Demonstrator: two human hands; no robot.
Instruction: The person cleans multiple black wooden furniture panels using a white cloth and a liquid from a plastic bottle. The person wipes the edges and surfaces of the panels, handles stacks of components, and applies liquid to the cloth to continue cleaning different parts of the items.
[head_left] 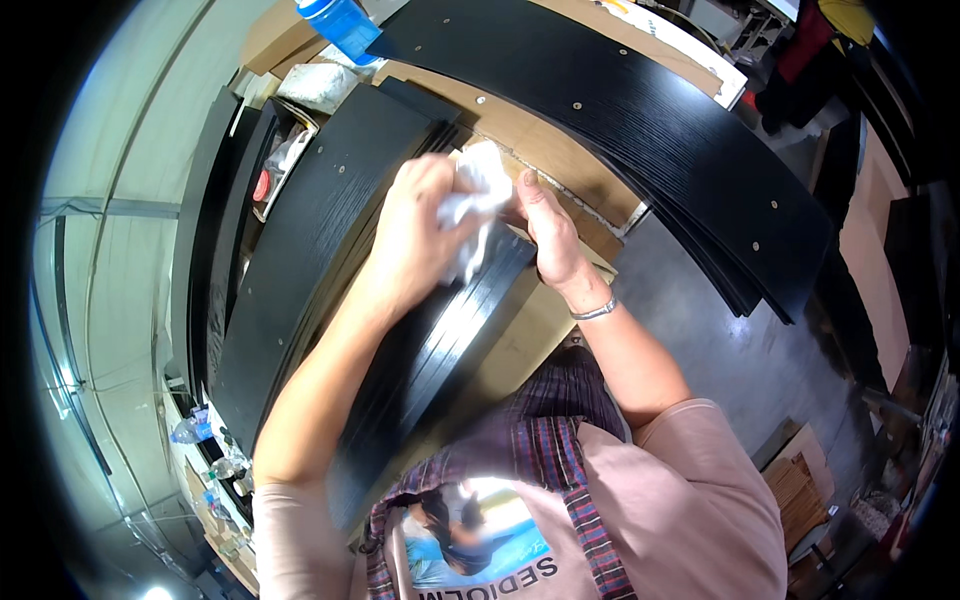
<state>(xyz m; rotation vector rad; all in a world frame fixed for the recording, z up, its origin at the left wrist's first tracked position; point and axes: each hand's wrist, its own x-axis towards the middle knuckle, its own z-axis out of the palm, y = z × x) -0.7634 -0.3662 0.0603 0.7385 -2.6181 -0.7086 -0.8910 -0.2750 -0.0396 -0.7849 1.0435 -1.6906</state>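
Note:
My left hand (418, 232) is closed on a crumpled white cloth (484, 172), both a little blurred. The cloth lies over the far end of a glossy black board (445, 325), one long narrow face of which is turned up and catches the light. At that same end, my right hand (553, 238) grips the board from the right side, thumb raised and the other fingers partly hidden behind it. A bracelet circles the right wrist. Parallel lines run along the board's narrow face; whether it is one piece or several pressed together I cannot tell.
A stack of black wood-grain panels (660, 130) with small metal fittings lies on the bench at the far right. More black panels (310, 200) lean at left. A blue bottle (340, 28) stands at the back, and cardboard (800, 480) sits at lower right.

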